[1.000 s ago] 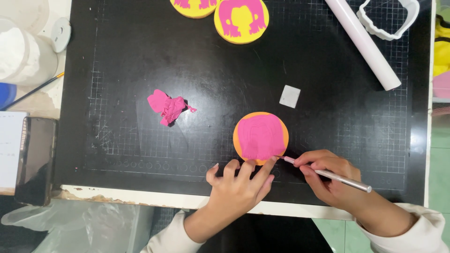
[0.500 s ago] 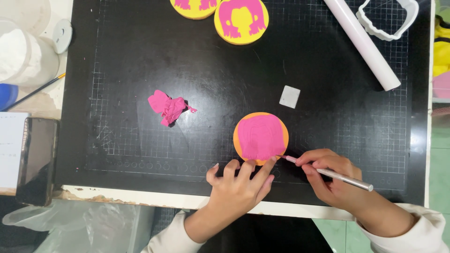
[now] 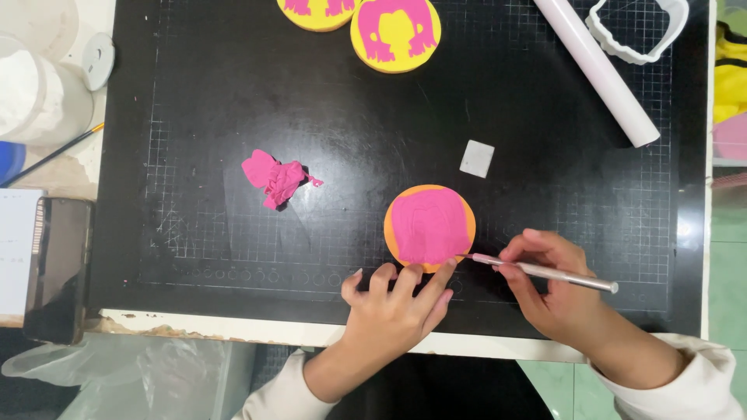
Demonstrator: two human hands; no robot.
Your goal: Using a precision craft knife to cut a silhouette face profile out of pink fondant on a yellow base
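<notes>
Your left hand (image 3: 393, 307) hides the lower edge of the orange disc (image 3: 429, 227), fingers spread and pressing on its rim. The disc lies at lower centre of the black cutting mat (image 3: 194, 101), topped by a pink sheet with a faint outline. Your right hand (image 3: 556, 292) pinches a thin silver tool (image 3: 545, 271), tip at the disc's lower right edge.

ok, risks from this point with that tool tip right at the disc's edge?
The thin metal tool in the right hand touches the lower right edge of the pink sheet on the round orange disc; a slip might gouge or tear it. The left hand steadies the disc by fingertips only, so it may shift. The left fingers lie near the tip.
</notes>
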